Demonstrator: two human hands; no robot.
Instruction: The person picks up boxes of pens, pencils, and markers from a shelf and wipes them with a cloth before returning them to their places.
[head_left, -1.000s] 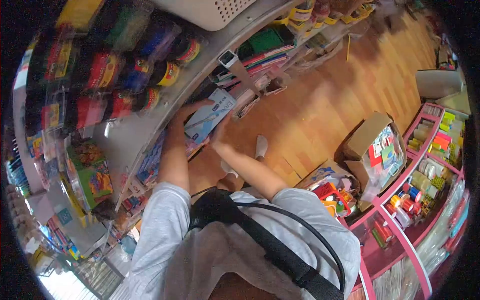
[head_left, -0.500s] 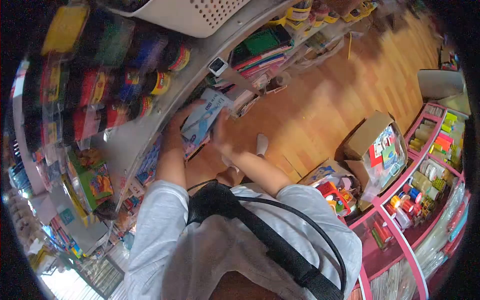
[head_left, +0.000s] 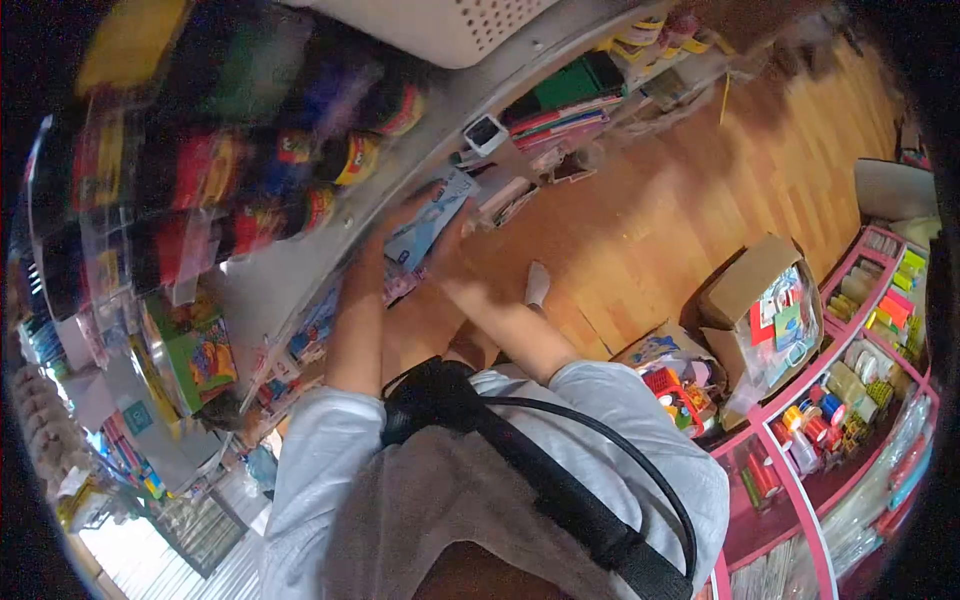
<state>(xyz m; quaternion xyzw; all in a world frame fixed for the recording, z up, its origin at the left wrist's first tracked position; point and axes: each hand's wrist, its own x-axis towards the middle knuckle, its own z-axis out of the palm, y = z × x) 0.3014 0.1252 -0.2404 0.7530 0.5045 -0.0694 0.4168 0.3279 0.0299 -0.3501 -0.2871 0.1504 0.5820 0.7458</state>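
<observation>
A flat light-blue box [head_left: 436, 218] with printed lettering is held between my two hands, tilted, just below the curved shelf edge. My left hand [head_left: 400, 218] grips its left side, with the fingers partly in shadow. On its right side lies my right hand [head_left: 452, 240], closed along the edge and slightly blurred. Beneath the box, pink and blue printed packages [head_left: 402, 288] sit on the lower shelf. A small white item with a dark face [head_left: 485, 135] hangs at the shelf edge beyond the box.
Above is a white perforated basket [head_left: 450, 35] on the grey shelf. Hanging coloured packets [head_left: 205, 180] fill the left. Green and red folders [head_left: 565, 95] are stacked under the shelf. At right, an open cardboard box [head_left: 740, 285] stands on the wooden floor by pink shelving [head_left: 760, 415].
My arms reach farther out, and the light-blue box has moved slightly closer to the lower shelf. The whole view has shifted a little; both hands stay on the box.
</observation>
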